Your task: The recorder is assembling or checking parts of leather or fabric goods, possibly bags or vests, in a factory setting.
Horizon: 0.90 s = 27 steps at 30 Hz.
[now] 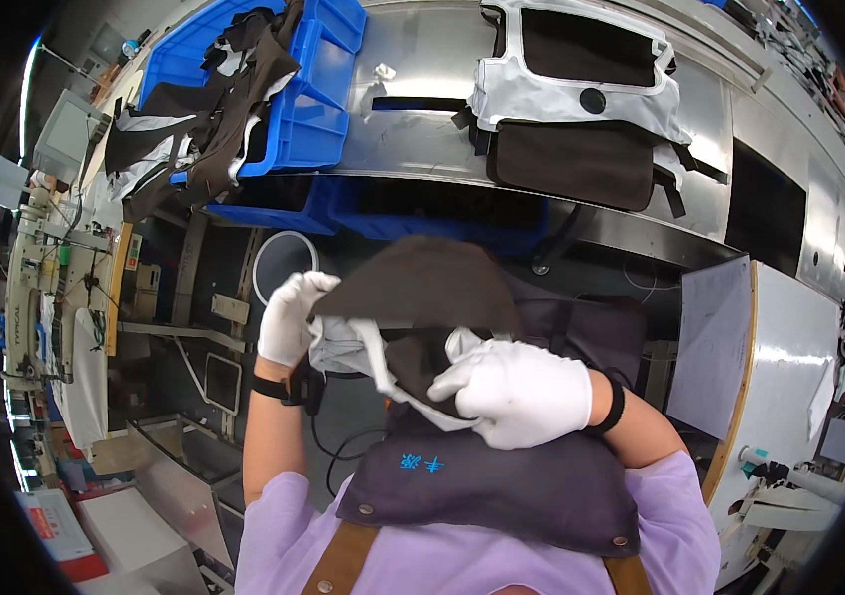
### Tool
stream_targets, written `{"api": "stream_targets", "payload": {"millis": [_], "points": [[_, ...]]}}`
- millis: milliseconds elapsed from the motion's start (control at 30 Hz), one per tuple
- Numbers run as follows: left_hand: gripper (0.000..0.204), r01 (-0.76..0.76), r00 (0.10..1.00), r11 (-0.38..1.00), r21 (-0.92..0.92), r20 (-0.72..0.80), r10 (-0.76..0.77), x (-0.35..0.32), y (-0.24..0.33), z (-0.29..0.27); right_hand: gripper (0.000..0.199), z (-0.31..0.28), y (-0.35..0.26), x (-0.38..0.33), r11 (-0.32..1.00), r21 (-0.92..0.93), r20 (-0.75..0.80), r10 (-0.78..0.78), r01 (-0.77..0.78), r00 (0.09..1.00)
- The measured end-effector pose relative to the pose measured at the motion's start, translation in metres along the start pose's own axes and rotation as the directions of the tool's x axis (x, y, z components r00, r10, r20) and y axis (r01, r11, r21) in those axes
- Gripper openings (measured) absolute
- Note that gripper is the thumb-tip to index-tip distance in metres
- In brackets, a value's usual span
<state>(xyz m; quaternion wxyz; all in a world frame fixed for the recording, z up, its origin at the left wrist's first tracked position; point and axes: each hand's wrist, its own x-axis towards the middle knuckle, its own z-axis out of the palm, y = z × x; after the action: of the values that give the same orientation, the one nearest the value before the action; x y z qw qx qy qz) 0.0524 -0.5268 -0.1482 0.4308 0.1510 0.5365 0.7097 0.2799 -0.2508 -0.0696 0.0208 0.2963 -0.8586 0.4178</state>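
In front of my chest I hold a sewn dark brown fabric piece [422,288] with a pale lining, its upper part bulging outward. My left hand [294,315], in a white glove, is closed on the piece's left edge. My right hand [522,387], also white-gloved, has its fingers curled over the lower right edge, the thumb raised against the fabric. Part of the fabric behind the right hand is hidden.
Ahead is a metal worktable [413,139] bearing a brown and white sewn piece [581,109]. A blue crate [318,99] at its left overflows with brown fabric pieces [234,109]. Sewing machines [36,297] stand at the left, a white-topped table [780,397] at the right.
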Motion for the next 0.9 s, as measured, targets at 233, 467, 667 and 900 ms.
{"api": "stream_targets", "payload": {"millis": [233,467,667,900], "points": [[0.065,-0.48,0.849,-0.077,0.874,0.485,0.207,-0.006,0.1,0.127,0.003,0.017,-0.007,0.017,0.992,0.042,-0.023,-0.122,0.123,0.992],[0.042,-0.567,0.812,-0.267,0.779,0.475,-0.339,0.019,0.035,0.138,0.006,0.018,-0.016,0.015,0.976,-0.185,0.087,-0.103,0.118,0.991],[0.03,-0.153,0.888,0.31,0.938,0.268,-0.373,0.055,0.075,0.074,0.009,-0.02,-0.024,-0.011,0.919,-0.394,0.149,0.03,0.031,0.988],[0.079,-0.047,0.992,0.991,-0.124,0.108,0.06,0.028,0.042,0.003,0.004,-0.032,0.012,-0.062,0.782,-0.563,-0.149,0.221,-0.267,0.964]]}}
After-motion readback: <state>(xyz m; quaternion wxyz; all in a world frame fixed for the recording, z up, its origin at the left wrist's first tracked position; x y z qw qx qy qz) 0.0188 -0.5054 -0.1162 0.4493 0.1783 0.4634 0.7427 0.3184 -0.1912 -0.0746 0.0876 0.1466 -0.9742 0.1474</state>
